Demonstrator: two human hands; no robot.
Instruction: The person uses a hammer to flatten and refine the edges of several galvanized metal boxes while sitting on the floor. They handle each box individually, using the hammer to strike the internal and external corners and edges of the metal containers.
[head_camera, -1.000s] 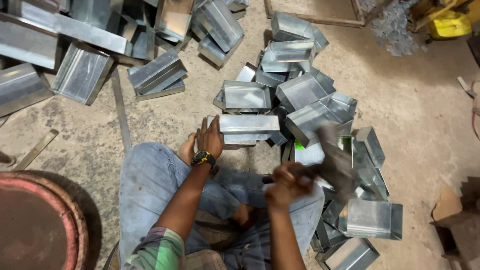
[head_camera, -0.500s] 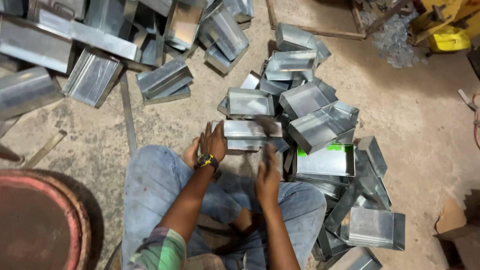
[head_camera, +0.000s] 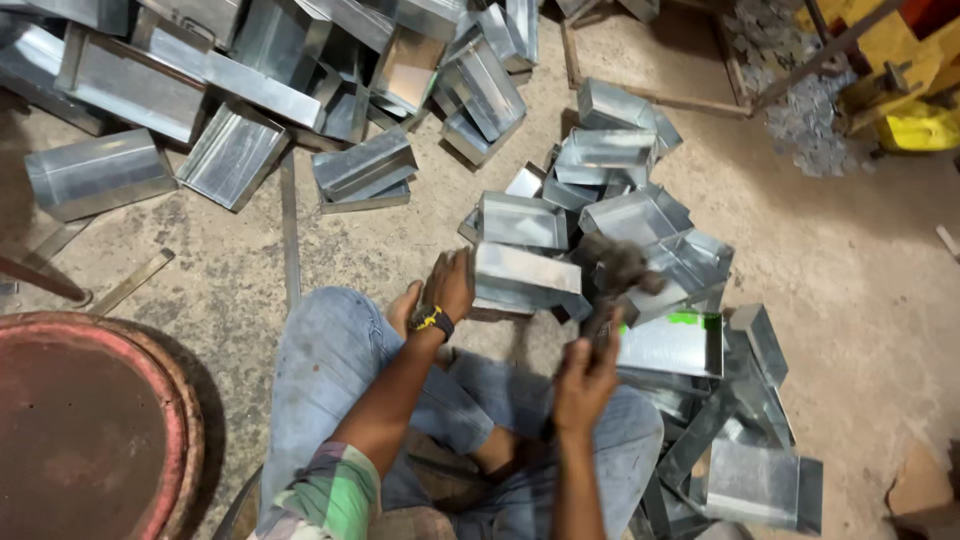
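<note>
I sit on the concrete floor with my legs in blue jeans. My left hand (head_camera: 450, 283), a watch on its wrist, presses on the left end of a folded sheet-metal box (head_camera: 528, 277) lying in front of my knees. My right hand (head_camera: 588, 378) grips the handle of a hammer (head_camera: 618, 268), whose dark, motion-blurred head is raised just right of the box. A pile of similar shiny metal boxes (head_camera: 640, 215) lies behind and to the right, one tray with a green mark (head_camera: 672, 343).
More metal boxes and trays (head_camera: 240, 90) are strewn across the upper left. Flat metal strips (head_camera: 290, 225) lie on the floor. A round rusty red drum top (head_camera: 85, 430) fills the lower left. Yellow objects (head_camera: 915, 125) and a scrap heap sit upper right.
My right hand swung the hammer down onto the box half a second ago and has now lifted it again, the head blurred. My left hand stays on the box.
</note>
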